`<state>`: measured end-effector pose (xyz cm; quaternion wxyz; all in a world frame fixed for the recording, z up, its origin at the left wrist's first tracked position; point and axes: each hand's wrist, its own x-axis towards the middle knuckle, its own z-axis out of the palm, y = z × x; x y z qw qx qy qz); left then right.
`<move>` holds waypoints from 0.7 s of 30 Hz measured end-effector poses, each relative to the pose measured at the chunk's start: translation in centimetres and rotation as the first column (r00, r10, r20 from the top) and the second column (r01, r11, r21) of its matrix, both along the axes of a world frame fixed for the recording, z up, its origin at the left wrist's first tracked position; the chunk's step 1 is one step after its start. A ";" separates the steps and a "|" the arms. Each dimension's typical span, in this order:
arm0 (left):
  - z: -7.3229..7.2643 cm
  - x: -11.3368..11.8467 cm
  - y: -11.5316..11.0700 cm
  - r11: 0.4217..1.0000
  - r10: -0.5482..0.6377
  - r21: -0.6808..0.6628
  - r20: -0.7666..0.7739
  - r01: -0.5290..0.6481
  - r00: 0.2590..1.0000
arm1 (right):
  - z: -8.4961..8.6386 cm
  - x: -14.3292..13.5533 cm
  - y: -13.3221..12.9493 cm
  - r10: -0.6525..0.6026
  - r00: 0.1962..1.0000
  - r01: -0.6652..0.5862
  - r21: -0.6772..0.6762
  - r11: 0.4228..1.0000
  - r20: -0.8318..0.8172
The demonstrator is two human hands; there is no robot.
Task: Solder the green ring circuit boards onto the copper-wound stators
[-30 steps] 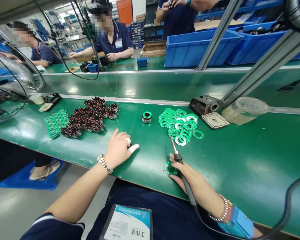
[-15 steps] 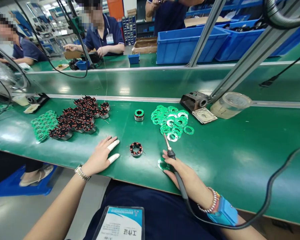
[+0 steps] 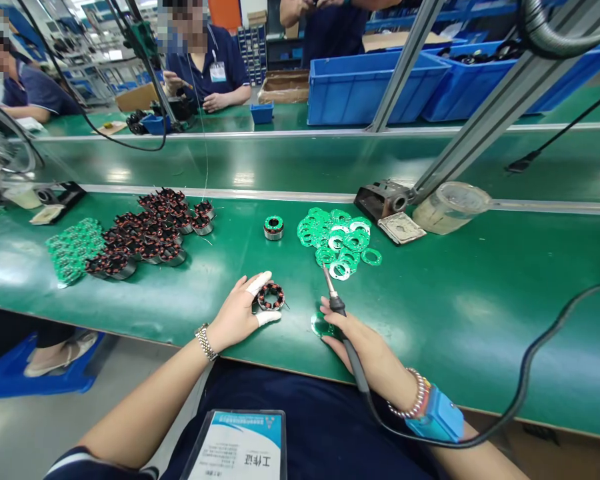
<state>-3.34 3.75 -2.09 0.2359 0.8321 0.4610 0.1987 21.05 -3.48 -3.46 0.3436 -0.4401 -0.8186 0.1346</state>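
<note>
My left hand [image 3: 241, 312] is around a bare motor stator [image 3: 265, 305] with copper windings. White cots cover its thumb and index finger, which lie apart on either side of the stator; whether they press on it I cannot tell. In my right hand [image 3: 367, 347] is a soldering iron [image 3: 336, 303], its tip pointing away from me toward the pile of green ring boards [image 3: 330, 237]. Beneath that hand's fingertips a single green ring circuit board [image 3: 318, 325] is partly hidden. Farther back stands a stator topped with a green board [image 3: 273, 228].
Many wound stators [image 3: 150, 230] crowd the left, beside a stack of green boards [image 3: 75, 250]. At the back right are an iron stand [image 3: 384, 200], a sponge pad [image 3: 401, 229] and a cloudy tub [image 3: 450, 208]. The iron's cord [image 3: 527, 373] loops at right. Co-workers sit opposite.
My left hand has moved right, from bare table to the stator, with thumb and index finger now on either side of it. My right hand keeps the soldering iron over the single board.
</note>
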 end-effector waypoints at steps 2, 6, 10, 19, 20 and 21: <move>0.2 0.0 -0.1 0.999 0.013 -0.030 0.063 -0.011 0.998 | 0.1 -0.1 -0.1 -0.008 1.000 0.008 -0.005 1.000 -0.013; 1.0 0.7 -1.1 0.976 0.077 -0.216 0.197 -0.033 0.977 | 0.8 -1.0 -0.2 -0.043 0.994 0.044 0.013 0.999 -0.099; 1.9 2.0 -2.8 0.884 0.119 -0.463 0.363 0.068 0.924 | 2.0 -2.5 -0.4 -0.073 0.976 0.082 0.037 0.996 -0.204; 2.7 3.0 -4.5 0.981 -0.086 -0.152 0.195 0.117 0.977 | 3.8 -2.8 -0.6 -0.211 0.917 0.206 -0.052 0.977 -0.337; 2.7 3.1 -4.6 0.987 -0.107 -0.106 0.126 0.120 0.986 | 3.7 -2.9 -0.5 -0.210 0.921 0.201 -0.063 0.978 -0.327; 2.8 3.1 -4.7 0.989 -0.122 -0.072 0.061 0.126 0.991 | 3.6 -2.9 -0.5 -0.200 0.929 0.189 -0.065 0.980 -0.313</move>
